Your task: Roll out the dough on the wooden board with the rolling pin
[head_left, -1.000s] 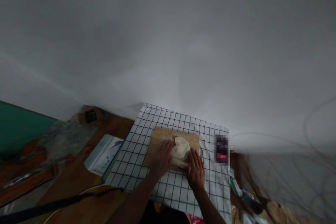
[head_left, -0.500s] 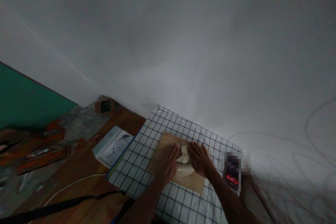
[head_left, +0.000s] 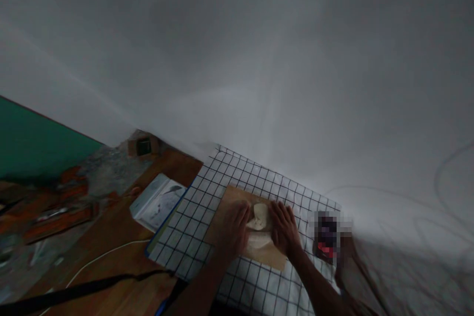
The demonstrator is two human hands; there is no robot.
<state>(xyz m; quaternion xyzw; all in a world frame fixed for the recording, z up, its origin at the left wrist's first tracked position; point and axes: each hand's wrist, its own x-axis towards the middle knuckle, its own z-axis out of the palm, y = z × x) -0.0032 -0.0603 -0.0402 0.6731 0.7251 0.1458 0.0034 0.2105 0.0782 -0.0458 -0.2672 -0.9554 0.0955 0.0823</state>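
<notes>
A brown, flat rectangular sheet or board (head_left: 268,258) lies on a white cloth with a black grid (head_left: 207,207). On it is a cream-coloured, soft-looking piece (head_left: 261,215) with a curled, uneven shape; its exact kind is unclear in the dim light. A paler strip (head_left: 259,241) shows just below it. My left hand (head_left: 237,224) rests at the piece's left side, fingers lying forward over the brown surface. Opposite it, my right hand (head_left: 284,224) lies at the right side, fingers slightly bent. Both palms face down, hiding the piece's outer edges.
Left of the cloth lies a white printed box or booklet (head_left: 159,202) on the wooden surface (head_left: 111,266), near a pale cable (head_left: 99,259) and a dark strap (head_left: 92,286). A blurred dark and red object (head_left: 326,239) sits at right. A white wall (head_left: 259,84) rises behind.
My hands are slightly farther apart, and the right fingers are less spread and more bent. More of the cream-coloured piece shows between them. The view has shifted a little.
</notes>
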